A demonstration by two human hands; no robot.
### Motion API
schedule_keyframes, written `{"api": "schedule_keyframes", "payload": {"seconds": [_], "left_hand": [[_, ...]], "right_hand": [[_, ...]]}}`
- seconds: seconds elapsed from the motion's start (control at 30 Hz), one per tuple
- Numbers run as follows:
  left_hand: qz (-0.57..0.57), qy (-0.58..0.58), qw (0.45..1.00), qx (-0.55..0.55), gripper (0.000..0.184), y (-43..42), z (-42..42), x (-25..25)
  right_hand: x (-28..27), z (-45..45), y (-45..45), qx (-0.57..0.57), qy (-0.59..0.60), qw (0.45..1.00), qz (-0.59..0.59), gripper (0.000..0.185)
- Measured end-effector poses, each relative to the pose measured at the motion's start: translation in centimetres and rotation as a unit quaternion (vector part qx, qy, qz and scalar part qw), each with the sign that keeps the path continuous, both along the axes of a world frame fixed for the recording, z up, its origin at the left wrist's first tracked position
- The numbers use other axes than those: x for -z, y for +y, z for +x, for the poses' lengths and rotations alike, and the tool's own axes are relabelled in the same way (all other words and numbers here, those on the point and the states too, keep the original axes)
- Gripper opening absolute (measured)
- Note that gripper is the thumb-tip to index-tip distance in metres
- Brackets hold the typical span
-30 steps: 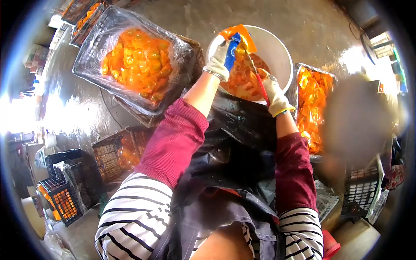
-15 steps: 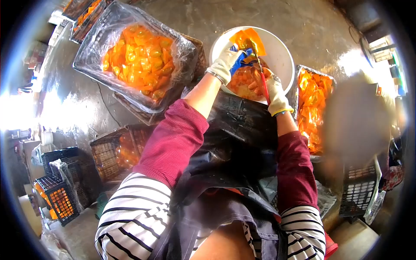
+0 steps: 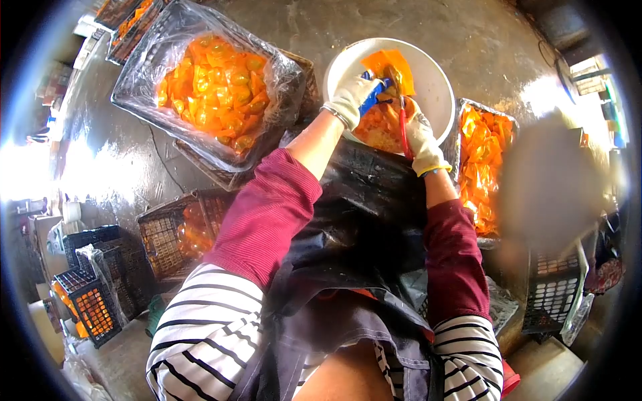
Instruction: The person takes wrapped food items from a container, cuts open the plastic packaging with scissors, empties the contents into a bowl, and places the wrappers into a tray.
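Orange packet (image 3: 400,69): clamped in left hand (image 3: 353,97), over white bucket (image 3: 438,97)
Red-handled tool (image 3: 402,128): gripped in right hand (image 3: 421,137)
Beside: plastic-lined crate (image 3: 284,85) left, orange heap (image 3: 481,160) right

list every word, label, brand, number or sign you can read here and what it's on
No text can be read anywhere in this view.
Red-handled tool in the right hand: too small to tell.
White bucket: no lettering visible.
Goods at the far left edge: too small and blurred to read.
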State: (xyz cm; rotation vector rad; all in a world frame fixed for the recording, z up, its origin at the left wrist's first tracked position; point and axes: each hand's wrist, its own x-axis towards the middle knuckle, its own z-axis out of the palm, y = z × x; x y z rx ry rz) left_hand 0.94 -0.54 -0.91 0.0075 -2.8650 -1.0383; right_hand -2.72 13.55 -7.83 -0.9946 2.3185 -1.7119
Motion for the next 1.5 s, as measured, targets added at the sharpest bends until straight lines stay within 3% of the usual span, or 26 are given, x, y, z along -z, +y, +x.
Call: {"api": "schedule_keyframes", "payload": {"seconds": [0.07,0.1,0.2,0.23,0.4,0.53,0.8,0.83,0.93,0.97,1.03,1.07,1.1,1.13,1.17,1.23,1.3,1.4,1.43,1.5], "left_hand": [[-0.112,0.038,0.993,0.017,0.03,-0.3,-0.4,1.2],[-0.027,-0.014,0.999,-0.018,0.03,0.0,-0.3,0.6],[0.166,0.045,0.982,-0.072,0.03,0.8,0.8,-1.5],[0.17,0.041,0.98,-0.091,0.03,0.9,0.7,-1.5],[0.187,0.026,0.973,-0.13,0.03,1.0,-0.3,-0.5],[0.196,0.013,0.971,-0.133,0.03,1.2,-0.8,-0.2],[0.206,-0.021,0.971,-0.122,0.032,1.1,-1.0,0.3],[0.192,-0.027,0.973,-0.127,0.032,1.0,-1.0,0.4],[0.115,-0.058,0.981,-0.148,0.032,1.1,-0.5,0.1],[0.071,-0.081,0.982,-0.156,0.033,1.2,-0.2,-0.2],[-0.03,-0.155,0.982,-0.107,0.037,1.0,0.4,-1.8],[-0.02,-0.003,0.999,-0.026,0.037,-0.1,0.2,-0.3],[-0.019,-0.026,0.993,-0.114,0.041,0.1,1.9,-2.5],[0.036,0.002,0.991,-0.131,0.046,-0.6,3.1,-3.7],[0.073,0.003,0.993,-0.098,0.042,-2.6,2.7,-2.6],[0.011,0.103,0.993,-0.051,0.037,-8.6,3.0,-0.2],[-0.127,0.038,0.963,-0.236,0.032,-11.8,5.8,3.4],[0.001,-0.032,0.928,-0.37,0.034,-15.6,11.9,-0.8],[0.004,-0.089,0.895,-0.438,0.036,-17.8,12.9,-0.4],[-0.165,0.04,0.859,-0.483,0.043,-21.7,14.4,1.2]], "right_hand": [[-2.0,0.5,0.3,-0.003,-0.235,0.972,0.002,0.02],[-2.5,0.5,0.5,-0.004,-0.346,0.938,0.003,0.02],[-1.2,-0.5,1.3,-0.026,-0.436,0.898,-0.05,0.02],[-2.1,-0.2,1.1,-0.025,-0.452,0.89,-0.044,0.021],[-6.5,1.7,0.1,0.004,-0.331,0.935,0.125,0.023],[-5.9,0.7,0.6,-0.026,-0.418,0.907,0.044,0.022],[-2.9,-0.7,1.6,-0.03,-0.372,0.927,-0.015,0.021],[-3.1,-0.9,1.4,-0.005,-0.299,0.947,0.118,0.021],[-4.2,0.4,1.2,0.067,-0.033,0.952,0.295,0.021],[-5.2,0.4,0.9,0.053,-0.079,0.928,0.359,0.024],[-4.7,1.1,1.1,0.08,0.031,0.942,0.325,0.024],[-4.4,1.6,1.2,0.09,0.087,0.944,0.305,0.025],[-3.9,1.6,1.7,0.096,0.1,0.954,0.267,0.025],[-3.8,1.6,2.1,0.092,0.101,0.964,0.23,0.025],[-3.6,1.5,2.5,0.088,0.058,0.977,0.183,0.025],[-3.3,0.8,3.3,0.079,-0.073,0.992,0.067,0.025],[-3.1,0.2,4.0,0.069,-0.184,0.98,-0.038,0.025],[-2.9,-0.6,4.8,0.058,-0.254,0.957,-0.128,0.026],[-2.9,-0.8,5.0,0.056,-0.263,0.952,-0.144,0.026],[-3.1,-1.5,5.1,0.054,-0.279,0.943,-0.172,0.026]]}}
